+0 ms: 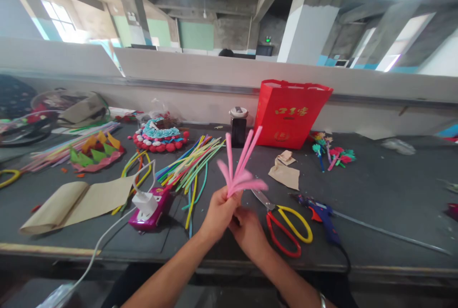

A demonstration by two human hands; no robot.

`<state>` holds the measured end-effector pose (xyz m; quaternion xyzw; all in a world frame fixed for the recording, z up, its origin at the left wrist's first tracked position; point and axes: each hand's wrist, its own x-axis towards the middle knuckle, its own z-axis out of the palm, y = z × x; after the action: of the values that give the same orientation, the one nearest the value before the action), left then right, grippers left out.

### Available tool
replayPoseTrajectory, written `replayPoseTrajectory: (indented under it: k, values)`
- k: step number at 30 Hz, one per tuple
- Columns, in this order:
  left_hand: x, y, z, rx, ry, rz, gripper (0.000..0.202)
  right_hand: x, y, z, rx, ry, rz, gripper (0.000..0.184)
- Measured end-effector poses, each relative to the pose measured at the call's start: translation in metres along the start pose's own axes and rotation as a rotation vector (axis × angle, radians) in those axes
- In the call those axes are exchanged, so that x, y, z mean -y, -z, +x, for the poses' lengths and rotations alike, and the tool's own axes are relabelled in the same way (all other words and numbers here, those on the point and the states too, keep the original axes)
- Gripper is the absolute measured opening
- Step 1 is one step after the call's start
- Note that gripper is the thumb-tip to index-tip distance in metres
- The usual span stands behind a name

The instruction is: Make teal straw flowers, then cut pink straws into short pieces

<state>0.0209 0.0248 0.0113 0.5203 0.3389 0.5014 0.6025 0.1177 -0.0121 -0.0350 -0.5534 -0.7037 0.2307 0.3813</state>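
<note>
Fuzzy pink pipe cleaners point(232, 174) stand in a bunch above my hands, some straight and upright, others bent outward into petal-like loops. My left hand point(219, 212) pinches the bunch near its base. Just below and to the right, my right hand point(250, 231) is closed around the lower part of the same bunch; the stem ends are hidden by the fingers. Scissors point(286, 227) with one red and one yellow handle lie right of my right hand. Beyond them rests a blue glue gun point(322, 215) with a long clear glue stick in it.
Loose coloured pipe cleaners point(193, 160) lie left of centre, near a purple power strip point(152, 210) with a white plug and cable. An open notebook point(78, 200), a red bag point(291, 115), a dark cup point(238, 129), paper scraps point(284, 172) and finished pipe-cleaner flowers point(334, 153) surround the hands.
</note>
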Motion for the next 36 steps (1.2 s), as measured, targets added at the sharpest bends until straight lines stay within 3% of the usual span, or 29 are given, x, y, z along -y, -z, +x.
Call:
replayPoseTrajectory:
  k: [4, 9, 14, 21, 25, 28, 31, 36]
  values:
    - [-0.002, -0.002, 0.0, -0.043, 0.035, -0.035, 0.054, 0.003, 0.002, -0.002, 0.058, 0.015, -0.074, 0.016]
    - [-0.02, -0.002, 0.0, -0.086, 0.069, -0.168, 0.054, 0.014, 0.006, -0.009, 0.114, 0.026, -0.167, 0.02]
    - [-0.033, 0.015, 0.013, -0.102, 0.163, -0.392, 0.055, 0.026, 0.012, -0.01, 0.176, 0.046, -0.177, 0.023]
    - [-0.032, 0.03, 0.021, -0.06, 0.235, -0.631, 0.054, 0.03, 0.035, -0.006, 0.231, 0.079, -0.061, 0.031]
    - [-0.038, 0.035, 0.024, -0.143, 0.165, -0.557, 0.056, 0.016, 0.06, 0.001, 0.246, 0.058, -0.096, 0.03]
    - [-0.04, 0.041, 0.028, -0.201, 0.123, -0.449, 0.058, -0.006, 0.079, 0.007, 0.08, -0.047, -0.226, 0.025]
    - [-0.037, 0.045, 0.03, -0.177, 0.169, -0.384, 0.057, -0.026, 0.091, 0.003, -0.016, -0.144, -0.391, 0.021]
    - [-0.035, 0.048, 0.025, -0.111, 0.258, -0.328, 0.053, -0.036, 0.094, -0.023, -0.012, -0.188, -0.569, 0.029]
